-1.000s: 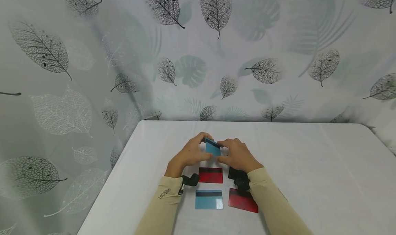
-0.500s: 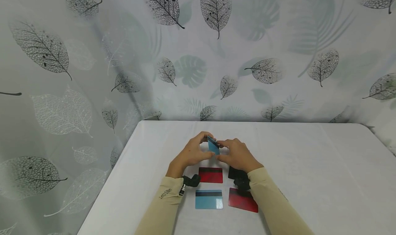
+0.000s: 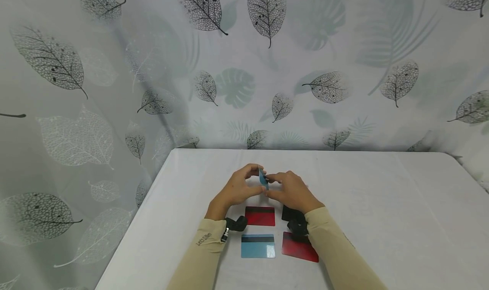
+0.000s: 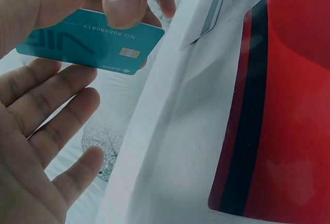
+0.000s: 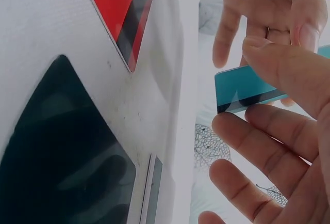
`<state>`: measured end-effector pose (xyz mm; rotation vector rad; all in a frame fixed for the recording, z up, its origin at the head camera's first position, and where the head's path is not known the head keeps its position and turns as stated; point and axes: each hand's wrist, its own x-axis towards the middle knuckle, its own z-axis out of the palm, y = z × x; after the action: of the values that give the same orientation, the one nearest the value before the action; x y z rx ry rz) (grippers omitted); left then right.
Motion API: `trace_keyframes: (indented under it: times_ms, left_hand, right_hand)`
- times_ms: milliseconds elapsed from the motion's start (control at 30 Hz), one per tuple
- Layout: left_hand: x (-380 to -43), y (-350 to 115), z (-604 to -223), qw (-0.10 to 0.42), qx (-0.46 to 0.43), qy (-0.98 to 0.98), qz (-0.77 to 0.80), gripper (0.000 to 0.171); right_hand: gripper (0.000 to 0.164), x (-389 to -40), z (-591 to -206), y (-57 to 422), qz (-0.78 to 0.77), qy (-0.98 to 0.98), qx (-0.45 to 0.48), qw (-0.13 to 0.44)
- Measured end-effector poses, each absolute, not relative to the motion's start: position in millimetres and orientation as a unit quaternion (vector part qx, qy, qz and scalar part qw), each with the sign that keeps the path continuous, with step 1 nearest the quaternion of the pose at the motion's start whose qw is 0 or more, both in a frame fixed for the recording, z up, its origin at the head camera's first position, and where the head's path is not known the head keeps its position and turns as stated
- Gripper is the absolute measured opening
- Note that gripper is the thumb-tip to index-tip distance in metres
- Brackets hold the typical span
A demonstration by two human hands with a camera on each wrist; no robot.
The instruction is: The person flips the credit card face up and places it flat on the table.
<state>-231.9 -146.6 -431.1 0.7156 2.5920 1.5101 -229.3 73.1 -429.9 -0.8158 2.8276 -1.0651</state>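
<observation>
I see the blue card (image 4: 105, 49) raised off the white table (image 3: 393, 213), between both hands. The left hand (image 3: 240, 187) pinches it toward one end, thumb at one long edge and fingertips at the other; the right hand (image 3: 292, 191) pinches it the same way toward the opposite end. I judge the two grips share the steadying, so neither palm has to cover the card. The lower fingers of both hands are spread clear of it, leaving much of each face in sight: the left wrist view gives me the chip (image 4: 130, 52), the right wrist view the dark stripe (image 5: 246, 101). From the head it stands nearly edge-on, so I rely on the wrists.

Nearer the body, a red card (image 3: 259, 218) and a light blue card (image 3: 254, 250) lie flat, stripes up. A second red card (image 3: 296, 249) sits askew, partly under the right sleeve (image 3: 336, 239), and a dark card (image 5: 67, 146) lies near the right wrist. They lie apart, I think, so each can be reached singly. Beyond the dark card, a thin edge (image 5: 158, 189) shows too little to identify.
</observation>
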Motion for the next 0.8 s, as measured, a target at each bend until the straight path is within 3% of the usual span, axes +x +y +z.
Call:
trace_keyframes:
  times_ms: [500, 800]
  left_hand:
    - [-231, -145, -435, 0.039, 0.234, 0.865, 0.442, 0.060]
    - [-231, -142, -431, 0.030, 0.223, 0.885, 0.408, 0.062]
  right_hand:
    - [0.050, -230, -431, 74, -0.343, 0.904, -0.254, 0.024]
    - [0.058, -230, -428, 81, -0.351, 0.897, -0.270, -0.002]
